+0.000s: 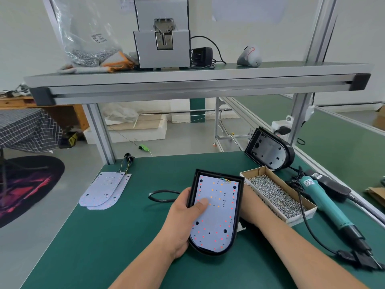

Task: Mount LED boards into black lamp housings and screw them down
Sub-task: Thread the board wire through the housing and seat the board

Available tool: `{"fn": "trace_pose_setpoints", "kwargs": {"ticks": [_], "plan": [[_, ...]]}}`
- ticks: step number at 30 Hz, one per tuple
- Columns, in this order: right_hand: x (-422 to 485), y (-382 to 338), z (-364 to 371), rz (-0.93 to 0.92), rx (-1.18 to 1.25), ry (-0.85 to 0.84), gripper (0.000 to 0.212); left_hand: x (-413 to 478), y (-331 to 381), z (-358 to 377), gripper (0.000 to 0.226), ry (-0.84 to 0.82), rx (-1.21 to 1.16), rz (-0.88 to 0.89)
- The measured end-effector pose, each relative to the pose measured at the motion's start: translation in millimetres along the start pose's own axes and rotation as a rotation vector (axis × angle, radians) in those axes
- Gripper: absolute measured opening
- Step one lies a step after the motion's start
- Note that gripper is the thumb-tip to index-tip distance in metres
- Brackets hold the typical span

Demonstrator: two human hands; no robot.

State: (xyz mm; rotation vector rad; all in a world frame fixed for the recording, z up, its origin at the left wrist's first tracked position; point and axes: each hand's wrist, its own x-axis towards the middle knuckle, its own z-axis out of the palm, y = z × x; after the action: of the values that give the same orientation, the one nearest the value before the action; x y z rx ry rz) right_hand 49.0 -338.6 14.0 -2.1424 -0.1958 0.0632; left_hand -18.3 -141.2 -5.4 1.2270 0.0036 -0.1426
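Left hand (pixel 183 217) grips black housing (pixel 239 197), thumb on white red-dotted LED board (pixel 216 215) | right hand hidden, grip unclear

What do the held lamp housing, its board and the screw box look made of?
Lamp housing: black, matte with a slight sheen at the rim, likely moulded plastic, possibly coated metal. LED board: flat, thin white sheet dotted with red and orange LEDs, probably printed circuit board. Screw box: brown uncoated cardboard, printed side.

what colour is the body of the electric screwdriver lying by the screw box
The electric screwdriver is teal, with a black nose end and black cord; the head view shows it clearly.
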Motion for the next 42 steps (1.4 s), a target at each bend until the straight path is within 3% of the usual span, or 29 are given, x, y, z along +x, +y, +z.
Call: {"fn": "trace_pose_setpoints", "kwargs": {"ticks": [4, 8, 10, 14, 18, 21, 25, 27, 29, 32, 36, 42], "plan": [[-9, 0, -6, -0.137, 0.176, -0.029, 0.043, 2, -1, 4, 0.024, 0.041, 0.023, -0.002], [-3, 4, -7, 0.002, 0.720, 0.111, 0.026, 5, -3, 5, 0.022, 0.107, 0.073, 0.013], [-3, 3, -12, -0.009, 0.813, 0.108, 0.037, 6, -3, 6, 0.017, 0.170, 0.103, 0.022], [-7, 5, -9, -0.145, 0.484, 0.032, 0.061, 9, -3, 5, 0.015, 0.276, 0.134, 0.033], [-6, 3, -5, -0.197, 0.222, 0.031, 0.047, 8, 1, 5, 0.017, 0.258, 0.156, -0.012], [-8, 2, -4, -0.200, 0.163, 0.004, 0.043, 7, 7, 0, 0.039, 0.237, 0.178, -0.062], [-10, 10, -24, -0.040, -0.007, -0.277, 0.078, 8, 10, -8, 0.034, 0.306, 0.168, -0.098], [-13, 12, -39, -0.108, -0.168, -0.429, 0.063, 7, 11, -8, 0.020, 0.332, 0.205, -0.099], [-15, 10, -45, -0.164, -0.320, -0.490, 0.033, 7, 11, -8, 0.018, 0.341, 0.273, -0.098], [-15, 4, -40, -0.233, -0.476, -0.428, 0.016, 4, 15, -9, 0.017, 0.323, 0.355, -0.101], [-8, 8, -35, -0.188, -0.619, -0.098, 0.010, 0, 28, -15, 0.019, 0.234, 0.508, -0.131], [-11, 10, -21, -0.198, -0.718, 0.008, 0.009, -8, 35, -13, 0.065, 0.203, 0.848, -0.139]]}}
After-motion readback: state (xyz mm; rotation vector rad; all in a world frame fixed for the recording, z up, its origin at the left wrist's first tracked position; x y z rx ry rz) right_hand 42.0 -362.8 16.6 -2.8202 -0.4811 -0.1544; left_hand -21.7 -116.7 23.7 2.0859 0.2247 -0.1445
